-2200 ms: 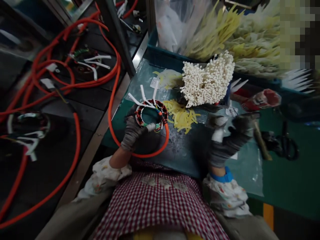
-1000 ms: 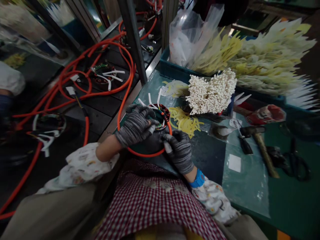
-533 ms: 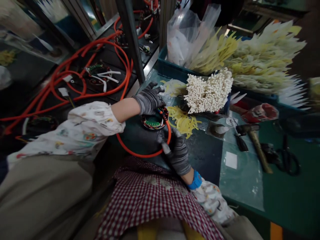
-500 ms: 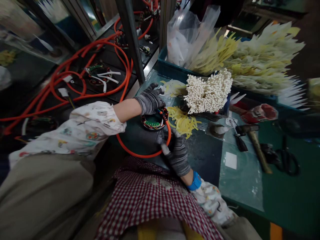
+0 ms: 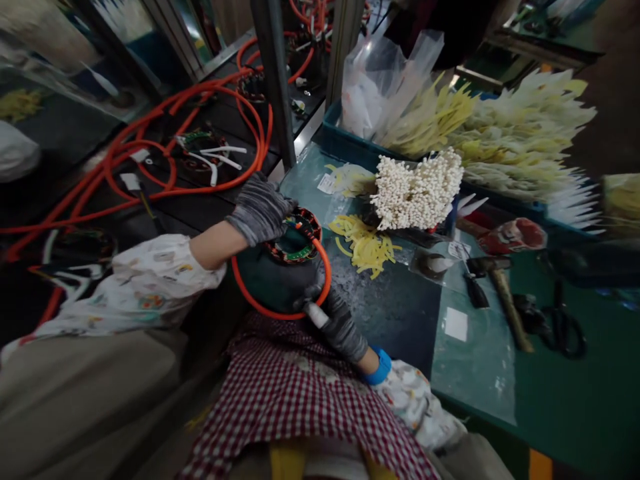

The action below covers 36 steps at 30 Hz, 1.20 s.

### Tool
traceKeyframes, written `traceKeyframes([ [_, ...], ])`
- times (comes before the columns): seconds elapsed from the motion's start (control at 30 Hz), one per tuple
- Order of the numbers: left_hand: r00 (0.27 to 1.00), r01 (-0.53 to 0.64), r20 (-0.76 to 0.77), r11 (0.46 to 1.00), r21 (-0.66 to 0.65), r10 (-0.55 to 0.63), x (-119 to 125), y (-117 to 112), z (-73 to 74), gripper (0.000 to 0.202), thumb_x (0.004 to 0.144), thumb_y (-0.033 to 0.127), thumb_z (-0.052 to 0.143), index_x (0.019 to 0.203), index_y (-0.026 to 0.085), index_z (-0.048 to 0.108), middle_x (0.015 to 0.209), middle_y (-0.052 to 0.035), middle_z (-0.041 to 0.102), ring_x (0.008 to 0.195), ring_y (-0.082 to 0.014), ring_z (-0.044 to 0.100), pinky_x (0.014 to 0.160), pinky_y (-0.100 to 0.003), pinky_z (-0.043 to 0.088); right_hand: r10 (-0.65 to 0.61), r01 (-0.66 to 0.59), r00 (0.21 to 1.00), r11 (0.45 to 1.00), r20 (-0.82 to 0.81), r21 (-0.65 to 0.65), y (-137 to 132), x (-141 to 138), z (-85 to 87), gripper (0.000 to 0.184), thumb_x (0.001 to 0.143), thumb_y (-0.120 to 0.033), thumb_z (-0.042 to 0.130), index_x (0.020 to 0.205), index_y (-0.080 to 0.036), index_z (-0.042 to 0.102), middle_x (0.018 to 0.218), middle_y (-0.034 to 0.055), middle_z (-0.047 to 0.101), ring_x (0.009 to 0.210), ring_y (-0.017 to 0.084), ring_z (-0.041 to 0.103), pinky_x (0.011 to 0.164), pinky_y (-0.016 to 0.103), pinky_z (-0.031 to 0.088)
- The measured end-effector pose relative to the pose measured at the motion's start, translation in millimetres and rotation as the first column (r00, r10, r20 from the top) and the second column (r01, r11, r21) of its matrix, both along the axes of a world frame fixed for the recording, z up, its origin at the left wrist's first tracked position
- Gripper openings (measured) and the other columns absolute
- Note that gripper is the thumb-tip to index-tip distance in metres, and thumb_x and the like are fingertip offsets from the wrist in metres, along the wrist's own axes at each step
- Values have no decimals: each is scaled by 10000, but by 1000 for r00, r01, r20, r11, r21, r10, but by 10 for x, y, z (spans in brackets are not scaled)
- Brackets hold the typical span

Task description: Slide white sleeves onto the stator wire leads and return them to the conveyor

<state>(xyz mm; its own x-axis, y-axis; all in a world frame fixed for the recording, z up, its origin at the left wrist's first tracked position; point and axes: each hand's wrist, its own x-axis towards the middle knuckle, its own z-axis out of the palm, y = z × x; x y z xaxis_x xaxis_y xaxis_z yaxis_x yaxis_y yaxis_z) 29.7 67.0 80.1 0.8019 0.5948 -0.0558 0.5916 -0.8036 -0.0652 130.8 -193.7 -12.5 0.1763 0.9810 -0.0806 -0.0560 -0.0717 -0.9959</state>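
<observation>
My left hand point(image 5: 261, 209), in a grey knit glove, is closed on the upper left rim of a motor stator point(image 5: 311, 225), a dark ring with green and red parts inside. Its fingertips are partly hidden by the ring. From the stator an orange cable point(image 5: 328, 263) loops down and round to the left. My right hand point(image 5: 341, 323), gloved alike with a bare or pale thumb tip, pinches this cable at the bottom of the loop. Yellow sleeve strips point(image 5: 367, 245) lie on the bench just right of the stator.
More orange cables point(image 5: 185, 100) with stators lie on the dark conveyor at left, beside a metal post point(image 5: 274, 80). White thin sticks point(image 5: 417, 190) stand bundled behind the strips. Bins point(image 5: 333, 127) of yellow sleeves are at the back. A hammer point(image 5: 510, 307) and scissors point(image 5: 567, 327) lie at right.
Both hands have moved left, carrying the stator and its cable loop away from the yellow strips. The right hand has slid to a lower part of the loop. The view has shifted slightly.
</observation>
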Motion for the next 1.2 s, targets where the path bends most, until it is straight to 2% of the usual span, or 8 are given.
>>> traceKeyframes([
  [0.17,981,-184,-31,976,113,189,-682,-364,270,362,874,329,626,1144,165,804,957,-165,782,1011,-403,676,950,-587,525,342,-344,939,928,38,141,44,-40,171,219,1089,-449,616,1112,-269,739,1055,31,853,954,215,819,921,407,710],
  [0.4,816,-541,295,837,83,498,-1973,-1051,317,395,819,512,642,1106,326,840,744,-82,657,932,-388,639,1027,-640,473,589,-743,666,575,459,341,444,-392,-6,181,1040,-354,640,1072,-291,807,1156,6,863,1095,209,826,1039,387,689],
  [0.53,694,-716,142,655,240,706,-2430,-1696,375,436,865,490,547,1077,276,862,771,-112,695,865,-378,643,829,-519,508,480,-888,413,402,774,224,803,-619,-309,198,930,-231,787,1120,-262,834,1385,69,821,1399,313,720,1315,563,487],
  [0.73,229,-910,-238,295,292,944,-2885,-2524,531,614,979,448,424,1378,170,800,1013,-195,803,1027,-412,711,861,-495,527,411,-973,167,216,896,82,1292,-692,-425,239,1040,-202,693,1241,-213,824,1307,155,827,1361,321,711,1305,624,464],
  [0.83,54,-950,-214,116,290,975,-3110,-2814,532,619,977,458,453,1414,164,776,1193,-210,812,1124,-435,723,942,-547,551,370,-951,298,194,880,241,1457,-655,-339,205,1057,-312,723,1198,-214,834,1080,127,856,1091,297,786,1061,499,647],
  [0.93,-55,-960,-205,4,279,977,-3279,-2969,481,637,989,493,473,1443,144,753,1265,-230,799,1150,-460,733,975,-601,558,363,-838,543,288,757,463,1609,-654,-120,226,1058,-426,758,1155,-235,832,979,82,861,885,250,802,837,385,680],
  [1.03,-72,-974,-228,-19,225,971,-3431,-2992,387,618,1012,507,477,1424,146,763,1238,-223,808,1175,-462,737,992,-626,561,359,-746,665,351,655,565,1732,-723,171,250,1051,-495,772,1140,-267,819,1011,44,872,880,231,821,842,370,694],
  [1.2,-37,-988,-189,-8,152,981,-3837,-2870,210,610,991,497,568,1346,48,780,1216,-254,807,1176,-460,740,1026,-683,555,351,-781,622,351,700,517,1858,-847,387,286,1030,-500,795,1204,-274,824,1085,53,870,946,250,834,885,391,706],
])
